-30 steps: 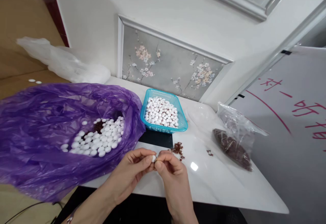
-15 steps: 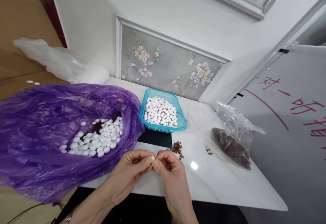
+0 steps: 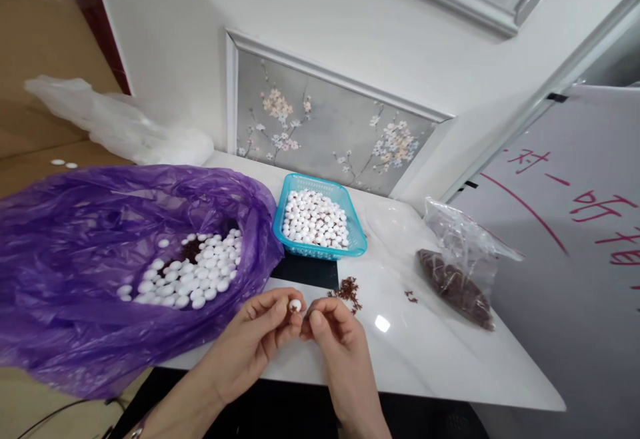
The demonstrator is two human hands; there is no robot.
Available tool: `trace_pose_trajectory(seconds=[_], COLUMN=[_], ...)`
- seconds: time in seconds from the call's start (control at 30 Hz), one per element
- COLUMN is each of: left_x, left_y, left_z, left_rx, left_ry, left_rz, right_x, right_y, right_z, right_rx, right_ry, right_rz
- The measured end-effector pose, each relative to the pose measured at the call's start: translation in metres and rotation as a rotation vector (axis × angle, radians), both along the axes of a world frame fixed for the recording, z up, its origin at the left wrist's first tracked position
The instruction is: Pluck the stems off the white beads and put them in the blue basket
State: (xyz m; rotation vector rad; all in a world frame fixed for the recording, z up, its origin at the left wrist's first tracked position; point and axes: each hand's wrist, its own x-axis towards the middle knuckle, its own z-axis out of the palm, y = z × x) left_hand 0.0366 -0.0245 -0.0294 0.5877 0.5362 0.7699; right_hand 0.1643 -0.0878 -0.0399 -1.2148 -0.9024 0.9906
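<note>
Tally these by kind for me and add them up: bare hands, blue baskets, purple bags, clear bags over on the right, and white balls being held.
Left hand and right hand: 2
Blue basket: 1
Purple bag: 1
Clear bag: 1
Held white ball: 1
Total: 6

ball: white | fragments: reddish-brown | basket: turquoise | bag: purple | panel: blossom-patterned

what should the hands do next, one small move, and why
Perhaps move the right hand in to the white ball: the left hand pinches it steadily enough to work on, a brown bit shows at its lower edge, and the right fingertips are close by but apart from it.
</note>
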Motion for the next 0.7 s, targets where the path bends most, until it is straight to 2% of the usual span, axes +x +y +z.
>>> trace_pose_trajectory(seconds=[0.13,0.3,0.43,0.57,0.63,0.7], left_x=[-0.001,-0.001,0.001,0.015,0.027,0.039], left_y=[-0.002,-0.004,-0.004,0.005,0.017,0.033], left_z=[0.0,-0.001,0.002,0.025,0.041,0.054], left_rx=[0.045,0.114,0.204,0.379,0.484,0.534], left_ry=[0.002,-0.007,0.055,0.248,0.33,0.321], left_rz=[0.016,0.024,0.05,0.184,0.298,0.38], right_x=[0.0,-0.003,-0.002,-0.003,-0.005,-0.006], right_y=[-0.004,-0.005,-0.005,-0.005,-0.005,-0.005], right_z=[-0.005,-0.005,-0.005,-0.006,-0.007,-0.008], right_rx=[-0.032,-0.007,-0.007,-0.022,-0.03,-0.038], right_ry=[-0.146,-0.155,-0.174,-0.202,-0.223,-0.242], right_rz=[0.019,0.074,0.05,0.042,0.065,0.092])
